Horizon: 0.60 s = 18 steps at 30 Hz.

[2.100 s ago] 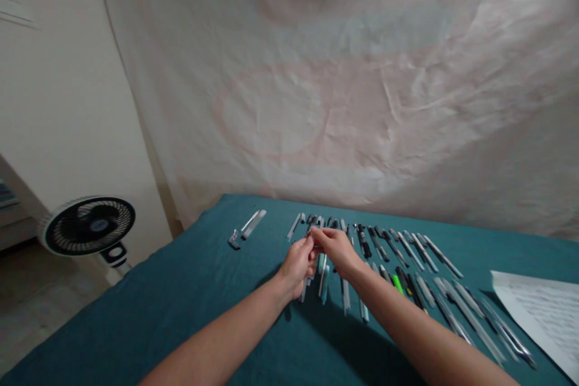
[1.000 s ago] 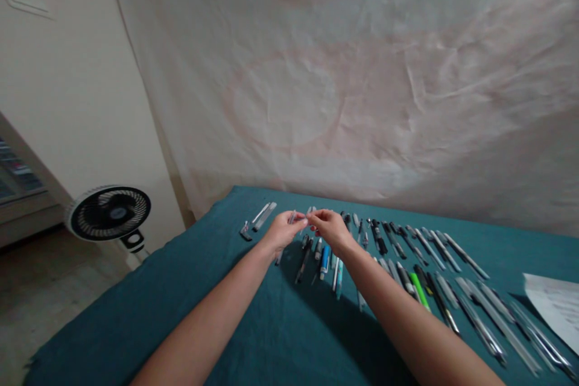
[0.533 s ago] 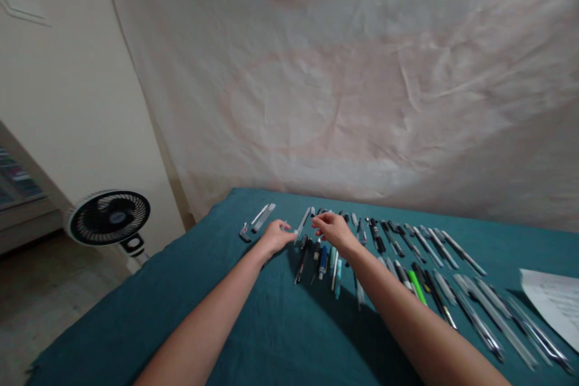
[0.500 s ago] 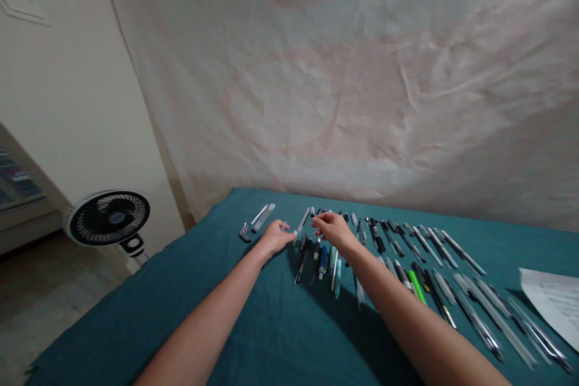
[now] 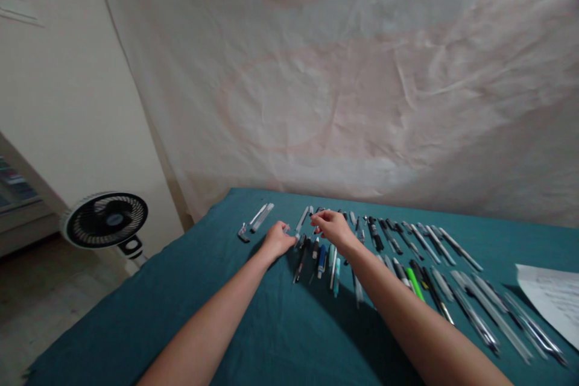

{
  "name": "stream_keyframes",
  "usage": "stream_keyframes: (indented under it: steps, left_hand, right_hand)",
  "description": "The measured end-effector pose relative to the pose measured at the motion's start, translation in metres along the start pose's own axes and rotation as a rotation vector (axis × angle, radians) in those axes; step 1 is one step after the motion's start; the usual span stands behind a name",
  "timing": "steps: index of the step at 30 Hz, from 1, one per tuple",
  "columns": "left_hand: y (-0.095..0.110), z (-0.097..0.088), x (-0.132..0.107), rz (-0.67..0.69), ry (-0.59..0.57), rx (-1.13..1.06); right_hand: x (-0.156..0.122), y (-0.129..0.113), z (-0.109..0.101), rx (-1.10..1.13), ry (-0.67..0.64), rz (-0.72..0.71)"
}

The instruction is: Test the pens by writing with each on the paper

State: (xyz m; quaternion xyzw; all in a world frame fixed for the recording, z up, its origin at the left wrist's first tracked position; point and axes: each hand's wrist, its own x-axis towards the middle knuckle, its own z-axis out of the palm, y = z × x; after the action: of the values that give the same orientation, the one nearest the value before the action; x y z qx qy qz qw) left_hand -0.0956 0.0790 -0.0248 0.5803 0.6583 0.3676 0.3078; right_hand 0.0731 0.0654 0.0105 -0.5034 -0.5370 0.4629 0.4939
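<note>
My left hand (image 5: 277, 242) is at the near end of a clear pen (image 5: 302, 218), fingers curled in toward the thumb. A small pale bit shows at its fingertips, too blurred to name. To its right, my right hand (image 5: 333, 226) hangs above the pens with thumb and forefinger pinched; what they hold is too small to make out. Just in front of the hands lie a dark pen (image 5: 301, 262), a blue pen (image 5: 321, 262) and a teal pen (image 5: 337, 277). My right forearm hides part of the pens behind it.
Several clear, white and black pens lie in rows to the right, with a bright green one (image 5: 416, 284) among them. Two slim pens and a small dark item (image 5: 244, 234) lie far left. Paper (image 5: 549, 298) rests at the right; a fan (image 5: 108, 220) stands beyond the cloth's left edge.
My left hand has turned slightly, its thumb now a little lower and closer to the pens. My right hand stays nearly in place. The whole view has shifted slightly.
</note>
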Motion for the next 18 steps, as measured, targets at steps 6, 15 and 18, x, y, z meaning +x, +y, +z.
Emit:
stream_keyframes:
  steps: [6, 15, 18]
  left_hand:
    - [0.007, -0.008, -0.003, -0.002, -0.023, -0.2]
    - [0.047, -0.01, -0.02, 0.029, -0.224, -0.784]
    - [0.054, -0.009, -0.027, 0.043, -0.231, -0.91]
  right_hand:
    - [0.002, 0.0, -0.001, 0.001, -0.006, -0.001]
    - [-0.016, -0.011, 0.003, -0.005, -0.37, 0.047]
    - [-0.02, -0.013, 0.004, -0.018, -0.497, 0.037]
